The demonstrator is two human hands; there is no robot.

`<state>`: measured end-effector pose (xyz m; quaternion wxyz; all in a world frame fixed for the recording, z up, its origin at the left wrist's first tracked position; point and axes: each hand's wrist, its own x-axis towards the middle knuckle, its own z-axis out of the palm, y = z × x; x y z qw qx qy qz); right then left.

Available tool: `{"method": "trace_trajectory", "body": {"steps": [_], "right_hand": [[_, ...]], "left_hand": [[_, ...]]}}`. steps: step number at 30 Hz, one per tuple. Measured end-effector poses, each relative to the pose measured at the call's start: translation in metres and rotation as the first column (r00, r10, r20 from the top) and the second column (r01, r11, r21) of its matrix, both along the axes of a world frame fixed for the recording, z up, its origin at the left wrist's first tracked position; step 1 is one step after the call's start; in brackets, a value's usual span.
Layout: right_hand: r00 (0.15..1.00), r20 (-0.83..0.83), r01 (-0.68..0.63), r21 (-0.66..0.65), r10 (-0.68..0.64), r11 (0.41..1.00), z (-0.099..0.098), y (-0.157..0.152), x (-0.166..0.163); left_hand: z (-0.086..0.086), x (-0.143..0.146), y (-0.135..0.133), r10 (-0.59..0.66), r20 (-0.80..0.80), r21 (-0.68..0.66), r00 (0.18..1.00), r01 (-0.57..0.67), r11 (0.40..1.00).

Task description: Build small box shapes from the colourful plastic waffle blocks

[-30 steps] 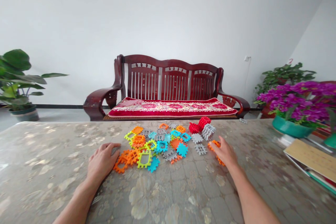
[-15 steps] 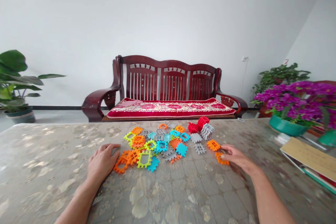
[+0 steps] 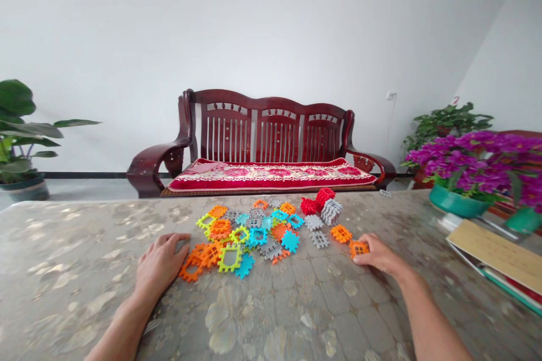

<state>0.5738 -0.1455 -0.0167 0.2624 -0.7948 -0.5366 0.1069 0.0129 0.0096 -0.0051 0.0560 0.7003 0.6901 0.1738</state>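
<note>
My right hand (image 3: 381, 255) pinches an orange square interlocking tile (image 3: 358, 247) with a window-like grid, thumb at its lower edge and fingers behind its right side. The tile is tilted up. Just left of it, another orange tile (image 3: 341, 233) lies on the table. My left hand (image 3: 160, 262) rests on the table, fingers apart and holding nothing, beside orange tiles (image 3: 192, 268) at the pile's left edge. The pile mixes blue, grey, orange and lime tiles (image 3: 230, 258), several of them overlapping.
Red assembled pieces (image 3: 324, 198) and a grey stack (image 3: 331, 211) stand behind loose grey tiles (image 3: 320, 239). On the right are purple flowers in a teal pot (image 3: 457, 203) and a cardboard-topped stack of papers (image 3: 499, 251). A wooden bench (image 3: 275, 124) stands beyond the patterned table (image 3: 262, 316).
The orange tile at my right hand was lying flatter and is now tilted up in a pinch. My left hand stays beside the pile. The whole view has shifted slightly.
</note>
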Motion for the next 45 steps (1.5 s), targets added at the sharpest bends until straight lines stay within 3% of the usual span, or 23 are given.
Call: {"method": "trace_trajectory", "body": {"steps": [5,8,12,17,21,24,28,33,39,45], "right_hand": [[0.986,-0.087,0.151,0.135,-0.14,0.979,-0.013,-0.002,0.012],[0.976,-0.067,0.217,0.284,-0.207,0.934,-0.019,-0.002,0.018],[0.977,-0.103,0.212,0.423,-0.186,0.881,-0.029,0.0,0.024],[0.943,-0.112,0.332,0.377,-0.313,0.865,-0.038,0.0,0.028],[0.923,-0.107,0.381,0.373,-0.368,0.846,-0.034,-0.004,0.025],[0.935,-0.016,0.342,0.312,-0.355,0.886,-0.024,-0.005,0.017],[0.939,0.242,0.213,0.146,-0.244,0.966,-0.012,-0.002,0.007],[0.908,0.332,0.265,0.025,-0.258,0.964,-0.002,0.001,0.0],[0.868,0.342,0.357,0.074,-0.36,0.931,0.002,0.002,-0.013],[0.907,0.144,0.365,0.204,-0.397,0.908,0.002,0.008,-0.02]], "left_hand": [[0.0,0.0,0.0,0.004,-0.003,-0.01,1.0,-0.004,1.0],[-0.002,-0.001,0.001,0.003,-0.004,0.002,1.0,-0.003,1.0],[-0.002,0.0,0.001,0.001,-0.003,0.012,1.0,-0.001,1.0],[-0.001,0.0,0.0,0.005,-0.003,0.015,1.0,-0.005,1.0],[-0.003,-0.002,0.001,0.0,-0.004,0.015,1.0,0.0,1.0],[-0.004,-0.002,0.002,-0.003,-0.001,0.017,1.0,0.003,1.0],[-0.002,-0.002,0.001,-0.002,0.004,0.015,1.0,0.002,1.0],[-0.001,-0.001,0.0,-0.008,0.012,0.016,1.0,0.008,1.0],[-0.001,-0.001,0.001,-0.005,0.013,0.024,1.0,0.005,1.0],[-0.002,-0.001,0.001,-0.005,0.014,0.019,1.0,0.005,1.0]]}}
